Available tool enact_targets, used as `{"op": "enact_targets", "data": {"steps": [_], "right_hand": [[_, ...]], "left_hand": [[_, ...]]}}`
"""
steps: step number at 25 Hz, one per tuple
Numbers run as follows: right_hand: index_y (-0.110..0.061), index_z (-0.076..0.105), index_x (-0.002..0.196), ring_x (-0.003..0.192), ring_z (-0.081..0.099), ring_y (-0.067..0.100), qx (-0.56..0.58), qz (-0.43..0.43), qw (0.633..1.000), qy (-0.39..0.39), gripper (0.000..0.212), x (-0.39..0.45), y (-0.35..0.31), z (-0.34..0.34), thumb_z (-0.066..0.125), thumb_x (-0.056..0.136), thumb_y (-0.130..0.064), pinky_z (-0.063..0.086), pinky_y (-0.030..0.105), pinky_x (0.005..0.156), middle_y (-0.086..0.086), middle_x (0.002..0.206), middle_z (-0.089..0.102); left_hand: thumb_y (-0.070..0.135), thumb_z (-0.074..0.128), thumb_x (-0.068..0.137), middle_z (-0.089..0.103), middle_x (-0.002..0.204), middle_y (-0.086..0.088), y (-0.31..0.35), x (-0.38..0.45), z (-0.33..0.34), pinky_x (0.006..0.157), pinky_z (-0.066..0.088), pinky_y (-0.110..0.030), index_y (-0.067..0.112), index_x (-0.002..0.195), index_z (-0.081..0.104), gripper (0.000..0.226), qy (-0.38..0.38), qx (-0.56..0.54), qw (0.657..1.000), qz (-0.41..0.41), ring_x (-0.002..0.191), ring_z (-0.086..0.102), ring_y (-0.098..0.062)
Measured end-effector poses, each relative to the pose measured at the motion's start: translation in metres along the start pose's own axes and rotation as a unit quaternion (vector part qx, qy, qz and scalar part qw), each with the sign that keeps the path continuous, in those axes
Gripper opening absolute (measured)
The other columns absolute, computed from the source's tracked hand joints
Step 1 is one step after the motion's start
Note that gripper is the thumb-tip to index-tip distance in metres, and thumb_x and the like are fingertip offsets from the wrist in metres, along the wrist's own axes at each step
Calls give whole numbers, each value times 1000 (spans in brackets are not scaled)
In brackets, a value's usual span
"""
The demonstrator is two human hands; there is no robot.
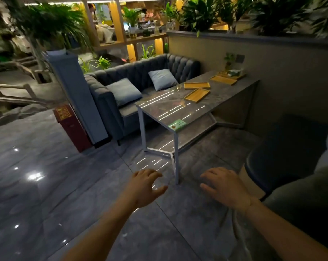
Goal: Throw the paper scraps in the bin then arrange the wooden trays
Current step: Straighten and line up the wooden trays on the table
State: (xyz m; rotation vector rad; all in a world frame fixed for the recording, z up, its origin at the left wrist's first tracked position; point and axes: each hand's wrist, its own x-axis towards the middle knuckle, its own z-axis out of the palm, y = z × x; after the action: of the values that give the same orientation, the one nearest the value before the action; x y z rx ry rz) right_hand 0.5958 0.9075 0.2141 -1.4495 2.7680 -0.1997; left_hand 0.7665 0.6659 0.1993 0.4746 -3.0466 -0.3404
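Ahead, three wooden trays (197, 95) (all bare inside) lie scattered on the grey table (159, 108). Left hand (146, 187) and right hand (225, 185) hover relaxed, holding nothing.

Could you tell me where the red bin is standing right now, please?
In the head view the red bin stands on the floor at left, against the grey pillar, beside the sofa's end.
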Motion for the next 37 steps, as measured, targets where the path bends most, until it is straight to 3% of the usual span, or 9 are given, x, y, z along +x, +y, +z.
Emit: {"op": "enact_targets", "data": {"steps": [14,19,27,37], "right_hand": [[-36,53,124,120,48,12,-14,63,998,-4,42,202,109,18,41,90,-58,41,35,96,-14,128,56],[-38,54,123,119,50,14,-11,113,993,-17,41,285,148,32,41,89,-58,43,37,93,-12,127,57],[-39,58,114,105,58,12,-15,190,982,-14,39,375,218,60,45,84,-61,46,37,83,-14,115,63],[-37,56,120,111,55,13,-8,143,990,-22,42,498,381,52,43,87,-60,46,37,88,-12,121,60]], "left_hand": [[75,31,86,50,141,8,-52,273,15,112,32,-42,38,131,50,61,-31,-3,996,79,131,43,-15],[78,23,83,49,140,9,-71,384,21,112,32,-45,41,130,48,65,-58,6,992,116,132,40,-14],[68,34,88,51,139,2,-68,520,38,113,27,-45,33,128,52,56,-118,34,981,148,132,41,-19],[67,39,88,52,137,7,-22,697,64,112,26,-38,33,128,55,55,-104,21,986,125,131,43,-15]]}}
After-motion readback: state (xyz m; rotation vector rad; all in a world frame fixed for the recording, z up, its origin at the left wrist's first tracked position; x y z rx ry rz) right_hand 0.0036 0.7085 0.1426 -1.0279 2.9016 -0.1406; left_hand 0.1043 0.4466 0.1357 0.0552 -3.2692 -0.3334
